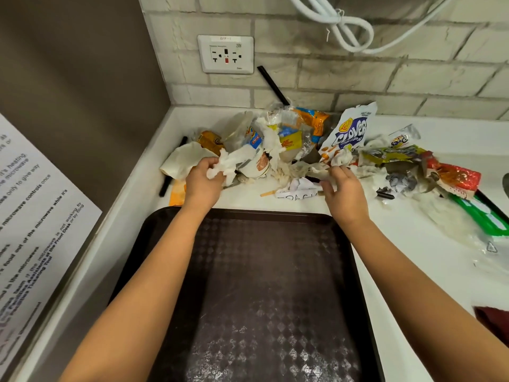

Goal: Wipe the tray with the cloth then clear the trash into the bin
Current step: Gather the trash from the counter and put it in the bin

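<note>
A dark brown textured tray (264,285) lies on the white counter in front of me, with nothing on it. Behind it a heap of trash (292,144) spreads along the wall: crumpled napkins, snack wrappers, a chips bag (349,130), a paper cup, black straws. My left hand (202,180) grips a crumpled white napkin (224,168) at the left of the heap. My right hand (341,188) reaches into the middle of the heap, its fingers pinching crumpled paper (316,169). A dark red cloth (493,321) shows at the right edge.
The white counter (413,257) runs right toward a sink edge. A red wrapper (457,177) and a green packet (484,216) lie on the right. A wall socket (225,54) and white cable (347,31) are on the brick wall. A printed notice (35,216) stands at the left.
</note>
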